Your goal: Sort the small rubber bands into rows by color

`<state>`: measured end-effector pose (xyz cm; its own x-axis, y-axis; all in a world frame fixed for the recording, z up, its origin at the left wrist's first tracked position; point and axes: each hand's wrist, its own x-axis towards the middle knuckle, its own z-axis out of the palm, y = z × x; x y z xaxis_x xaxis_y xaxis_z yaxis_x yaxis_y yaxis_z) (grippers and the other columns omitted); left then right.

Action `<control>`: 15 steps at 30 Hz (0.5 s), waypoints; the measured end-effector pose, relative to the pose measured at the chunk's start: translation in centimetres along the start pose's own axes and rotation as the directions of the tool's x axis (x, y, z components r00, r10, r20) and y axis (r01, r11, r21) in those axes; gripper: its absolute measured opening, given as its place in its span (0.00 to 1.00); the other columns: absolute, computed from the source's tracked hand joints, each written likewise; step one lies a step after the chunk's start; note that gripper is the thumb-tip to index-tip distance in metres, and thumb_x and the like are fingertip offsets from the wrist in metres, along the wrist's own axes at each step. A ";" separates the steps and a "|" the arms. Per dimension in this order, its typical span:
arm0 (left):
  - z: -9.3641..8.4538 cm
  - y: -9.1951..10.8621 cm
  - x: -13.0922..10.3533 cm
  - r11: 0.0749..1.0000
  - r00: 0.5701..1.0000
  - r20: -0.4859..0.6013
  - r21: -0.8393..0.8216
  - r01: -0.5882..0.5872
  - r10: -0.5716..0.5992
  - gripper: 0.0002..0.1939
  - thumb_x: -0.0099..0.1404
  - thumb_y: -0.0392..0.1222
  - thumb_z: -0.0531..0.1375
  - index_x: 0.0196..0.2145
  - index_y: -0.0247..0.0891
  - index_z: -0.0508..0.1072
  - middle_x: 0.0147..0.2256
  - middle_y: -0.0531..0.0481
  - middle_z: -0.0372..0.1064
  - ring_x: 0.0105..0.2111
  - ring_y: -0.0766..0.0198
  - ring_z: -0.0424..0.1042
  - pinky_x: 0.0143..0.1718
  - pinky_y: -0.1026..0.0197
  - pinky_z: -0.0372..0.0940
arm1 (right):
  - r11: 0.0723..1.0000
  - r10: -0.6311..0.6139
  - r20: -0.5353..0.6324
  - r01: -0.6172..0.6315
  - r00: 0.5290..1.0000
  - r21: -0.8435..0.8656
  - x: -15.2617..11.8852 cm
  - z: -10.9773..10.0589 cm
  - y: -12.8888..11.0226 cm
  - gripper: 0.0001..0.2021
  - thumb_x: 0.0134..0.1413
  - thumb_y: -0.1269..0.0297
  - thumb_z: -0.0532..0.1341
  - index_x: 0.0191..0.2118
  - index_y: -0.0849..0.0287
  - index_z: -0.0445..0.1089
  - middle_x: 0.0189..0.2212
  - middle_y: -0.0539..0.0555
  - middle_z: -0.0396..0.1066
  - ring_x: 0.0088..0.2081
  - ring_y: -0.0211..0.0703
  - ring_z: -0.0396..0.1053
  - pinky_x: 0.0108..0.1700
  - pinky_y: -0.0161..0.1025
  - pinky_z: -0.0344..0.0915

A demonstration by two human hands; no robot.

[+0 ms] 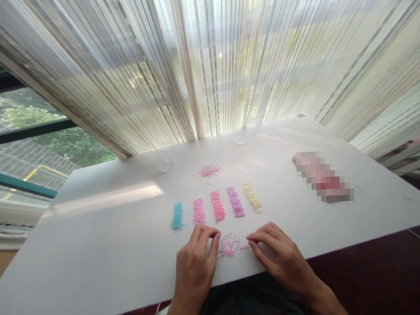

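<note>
A small loose pile of pink strands [228, 245] lies near the table's front edge, between my two hands. My left hand [199, 254] is at the pile's left side, thumb and forefinger pinched; what they hold is too small to name. On the right, my right hand [277, 247] pinches with its fingertips beside a short pink strand [245, 247]; whether it grips anything is unclear. Beyond the hands stand five rows of short strands: blue [177, 216], pink [199, 211], coral [217, 206], purple [235, 201] and yellow [252, 197].
Another pink pile [209, 170] lies farther back on the white table [113, 243]. A clear container [162, 162] and a clear round lid [240, 138] sit near the back edge. A blurred pink object [321, 176] lies at the right. Striped curtains hang behind.
</note>
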<state>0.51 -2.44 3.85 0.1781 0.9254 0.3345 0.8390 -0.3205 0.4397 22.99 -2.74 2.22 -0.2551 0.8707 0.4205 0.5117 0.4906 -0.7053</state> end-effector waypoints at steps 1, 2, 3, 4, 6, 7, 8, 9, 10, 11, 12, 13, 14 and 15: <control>0.4 0.7 0.7 1.000 1.000 0.007 -0.021 -0.018 0.018 0.11 0.76 0.40 0.53 0.40 0.42 0.75 0.36 0.52 0.76 0.28 0.64 0.76 0.29 0.64 0.68 | 1.000 0.010 -0.025 -0.010 1.000 -0.017 -0.1 -0.2 0.3 0.07 0.67 0.71 0.60 0.43 0.54 0.74 0.34 0.53 0.75 0.37 0.46 0.73 0.39 0.43 0.74; 0.8 1.5 1.4 0.999 0.999 0.031 -0.037 -0.039 0.040 0.10 0.76 0.40 0.54 0.40 0.42 0.75 0.36 0.52 0.76 0.28 0.64 0.76 0.29 0.64 0.68 | 0.999 0.021 -0.053 -0.023 0.998 -0.040 -0.1 -0.4 0.6 0.06 0.67 0.71 0.60 0.44 0.54 0.74 0.34 0.53 0.75 0.38 0.47 0.73 0.40 0.43 0.73; 1.3 2.3 2.1 0.998 0.998 0.045 -0.042 -0.048 0.050 0.09 0.75 0.39 0.55 0.40 0.42 0.75 0.36 0.52 0.75 0.29 0.63 0.77 0.29 0.63 0.68 | 0.997 0.034 -0.086 -0.040 0.996 -0.067 -0.2 -0.7 1.0 0.06 0.68 0.70 0.60 0.44 0.54 0.74 0.35 0.53 0.75 0.38 0.47 0.73 0.40 0.43 0.73; 1.9 3.2 2.8 0.998 0.997 0.058 -0.035 -0.057 0.059 0.08 0.74 0.38 0.56 0.40 0.42 0.75 0.36 0.52 0.75 0.30 0.62 0.77 0.29 0.63 0.67 | 0.993 0.051 -0.122 -0.064 0.991 -0.098 -0.3 -1.0 1.4 0.05 0.68 0.69 0.60 0.44 0.54 0.74 0.34 0.53 0.75 0.38 0.48 0.73 0.40 0.44 0.72; 3.2 4.7 4.1 0.998 0.993 0.098 -0.004 -0.069 0.070 0.06 0.73 0.37 0.58 0.39 0.42 0.75 0.36 0.51 0.76 0.30 0.61 0.77 0.26 0.63 0.66 | 0.979 0.092 -0.196 -0.125 0.976 -0.161 -0.5 -1.8 2.2 0.05 0.68 0.67 0.60 0.43 0.53 0.74 0.34 0.53 0.74 0.37 0.48 0.73 0.40 0.45 0.72; 3.8 5.4 4.7 0.998 0.992 0.115 0.015 -0.060 0.058 0.06 0.73 0.37 0.58 0.38 0.41 0.75 0.36 0.51 0.76 0.29 0.61 0.76 0.26 0.63 0.65 | 0.969 0.113 -0.232 -0.158 0.966 -0.188 -0.6 -2.1 2.6 0.05 0.68 0.66 0.60 0.43 0.54 0.74 0.33 0.53 0.74 0.36 0.48 0.73 0.40 0.45 0.71; 4.4 5.9 5.2 0.998 0.990 0.133 0.029 -0.055 0.051 0.06 0.73 0.37 0.59 0.39 0.41 0.76 0.36 0.50 0.76 0.29 0.61 0.76 0.26 0.63 0.65 | 0.960 0.128 -0.264 -0.186 0.956 -0.209 -0.7 -2.4 3.0 0.05 0.68 0.65 0.60 0.42 0.54 0.74 0.33 0.53 0.75 0.35 0.48 0.73 0.40 0.45 0.71; 5.0 6.4 5.7 0.998 0.989 0.146 0.044 -0.047 0.040 0.06 0.73 0.37 0.59 0.39 0.41 0.76 0.37 0.50 0.76 0.28 0.61 0.76 0.26 0.63 0.65 | 0.952 0.140 -0.287 -0.208 0.948 -0.224 -0.9 -2.7 3.3 0.05 0.68 0.64 0.60 0.42 0.54 0.74 0.33 0.53 0.75 0.35 0.48 0.73 0.39 0.45 0.71; 5.5 6.8 6.0 0.998 0.987 0.156 0.057 -0.041 0.032 0.06 0.73 0.37 0.59 0.39 0.40 0.77 0.37 0.49 0.76 0.28 0.61 0.76 0.26 0.63 0.65 | 0.946 0.148 -0.304 -0.224 0.941 -0.232 -1.0 -3.0 3.6 0.05 0.68 0.63 0.60 0.42 0.54 0.74 0.33 0.53 0.75 0.34 0.48 0.73 0.39 0.45 0.71; 5.9 7.1 6.3 0.997 0.986 0.162 0.068 -0.036 0.024 0.06 0.73 0.37 0.59 0.40 0.40 0.77 0.37 0.49 0.76 0.28 0.61 0.76 0.26 0.63 0.65 | 0.944 0.154 -0.314 -0.234 0.937 -0.234 -1.1 -3.1 3.8 0.06 0.68 0.63 0.60 0.42 0.54 0.74 0.33 0.53 0.75 0.34 0.48 0.73 0.38 0.45 0.71; 6.1 7.2 6.4 0.997 0.986 0.164 0.075 -0.033 0.020 0.07 0.73 0.37 0.59 0.41 0.40 0.78 0.37 0.49 0.76 0.28 0.61 0.76 0.26 0.63 0.65 | 0.943 0.160 -0.319 -0.241 0.934 -0.231 -1.3 -3.2 3.9 0.06 0.68 0.63 0.60 0.41 0.54 0.74 0.33 0.53 0.76 0.34 0.48 0.73 0.38 0.45 0.71; 6.1 7.3 6.3 0.997 0.987 0.159 0.075 -0.033 0.021 0.07 0.73 0.37 0.59 0.41 0.40 0.78 0.37 0.49 0.76 0.28 0.61 0.76 0.26 0.63 0.65 | 0.944 0.165 -0.318 -0.243 0.934 -0.224 -1.4 -3.3 3.9 0.06 0.68 0.63 0.60 0.41 0.54 0.74 0.33 0.53 0.76 0.34 0.48 0.73 0.38 0.44 0.71; 5.9 7.2 6.2 0.997 0.990 0.142 0.067 -0.035 0.026 0.07 0.73 0.37 0.59 0.42 0.40 0.78 0.37 0.49 0.77 0.29 0.61 0.77 0.26 0.63 0.65 | 0.946 0.168 -0.314 -0.242 0.935 -0.215 -1.5 -3.3 3.9 0.05 0.68 0.63 0.60 0.41 0.54 0.74 0.33 0.53 0.76 0.35 0.48 0.73 0.38 0.44 0.71; 5.6 6.9 5.9 0.998 0.993 0.117 0.050 -0.041 0.035 0.08 0.74 0.38 0.58 0.43 0.41 0.79 0.37 0.49 0.77 0.29 0.61 0.77 0.26 0.64 0.66 | 0.949 0.169 -0.308 -0.239 0.936 -0.206 -1.5 -3.3 3.8 0.05 0.68 0.64 0.60 0.41 0.54 0.74 0.34 0.53 0.76 0.35 0.48 0.73 0.38 0.44 0.71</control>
<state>10.20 1.90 4.20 0.2658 0.9311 0.2498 0.8557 -0.3473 0.3837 28.04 -2.31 0.73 0.1007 0.8871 0.4505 0.7157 0.2500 -0.6522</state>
